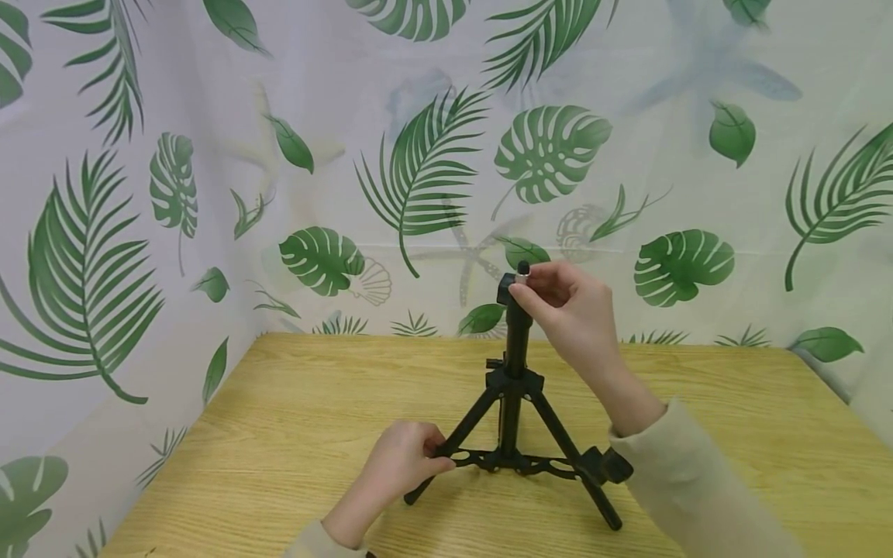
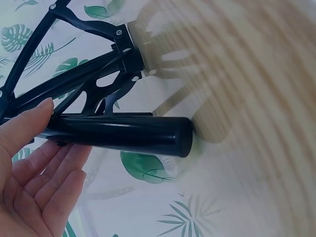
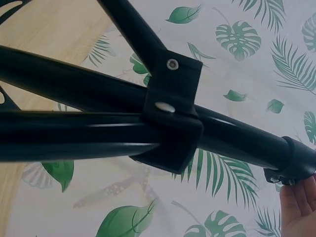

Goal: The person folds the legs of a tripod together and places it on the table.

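A black tripod (image 1: pixel 517 337) stands upright on the table with its legs spread. My left hand (image 1: pixel 399 459) pinches its left leg near the lower brace. In the left wrist view, the thumb lies over that leg (image 2: pixel 123 133) and the fingers are underneath. At the top of the centre column, my right hand (image 1: pixel 577 314) pinches the tripod's head between thumb and fingers. A small silver and black tip (image 1: pixel 523 269) sticks up there. The right wrist view shows the leg hub (image 3: pixel 173 108) close up, with the right fingers (image 3: pixel 302 197) at the column's upper collar.
The wood-grain table (image 1: pixel 293 403) runs back to a white curtain (image 1: pixel 321 186) printed with green leaves. A black clamp-like piece with a knob (image 1: pixel 608 465) sits by the tripod's right leg, close under the right sleeve (image 1: pixel 698 480).
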Demonstrator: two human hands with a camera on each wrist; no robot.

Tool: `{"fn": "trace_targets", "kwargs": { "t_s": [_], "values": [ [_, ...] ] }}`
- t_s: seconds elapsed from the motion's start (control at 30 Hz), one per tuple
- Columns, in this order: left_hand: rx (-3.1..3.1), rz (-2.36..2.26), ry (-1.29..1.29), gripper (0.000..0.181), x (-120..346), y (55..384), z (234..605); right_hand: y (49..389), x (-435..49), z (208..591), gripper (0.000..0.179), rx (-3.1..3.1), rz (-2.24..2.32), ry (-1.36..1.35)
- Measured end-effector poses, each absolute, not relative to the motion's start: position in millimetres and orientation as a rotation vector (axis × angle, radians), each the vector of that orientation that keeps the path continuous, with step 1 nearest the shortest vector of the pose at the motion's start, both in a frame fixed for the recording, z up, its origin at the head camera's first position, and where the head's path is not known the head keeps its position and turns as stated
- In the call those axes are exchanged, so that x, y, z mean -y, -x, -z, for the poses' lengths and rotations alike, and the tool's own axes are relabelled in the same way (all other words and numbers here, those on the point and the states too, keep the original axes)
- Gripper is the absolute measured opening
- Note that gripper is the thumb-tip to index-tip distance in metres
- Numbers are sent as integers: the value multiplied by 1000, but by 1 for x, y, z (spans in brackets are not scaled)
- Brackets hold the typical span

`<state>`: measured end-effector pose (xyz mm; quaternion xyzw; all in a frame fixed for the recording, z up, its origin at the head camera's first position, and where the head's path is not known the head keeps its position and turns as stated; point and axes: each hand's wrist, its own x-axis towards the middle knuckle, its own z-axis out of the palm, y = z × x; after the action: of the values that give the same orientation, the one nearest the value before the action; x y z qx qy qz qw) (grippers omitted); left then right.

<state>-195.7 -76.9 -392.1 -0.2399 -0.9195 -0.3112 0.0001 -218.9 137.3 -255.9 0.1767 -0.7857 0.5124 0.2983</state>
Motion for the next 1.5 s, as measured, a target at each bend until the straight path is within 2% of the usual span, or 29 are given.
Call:
{"fn": "trace_targets", "kwargs": {
  "t_s": [0.53,1.5],
  "values": [
    [2857,836,771,19,76,194,393,218,-134,260,19,2059,-1364,-479],
    [2610,1057,791,18,53,201,394,218,-135,260,17,2038,-1333,-484]
  ]
}}
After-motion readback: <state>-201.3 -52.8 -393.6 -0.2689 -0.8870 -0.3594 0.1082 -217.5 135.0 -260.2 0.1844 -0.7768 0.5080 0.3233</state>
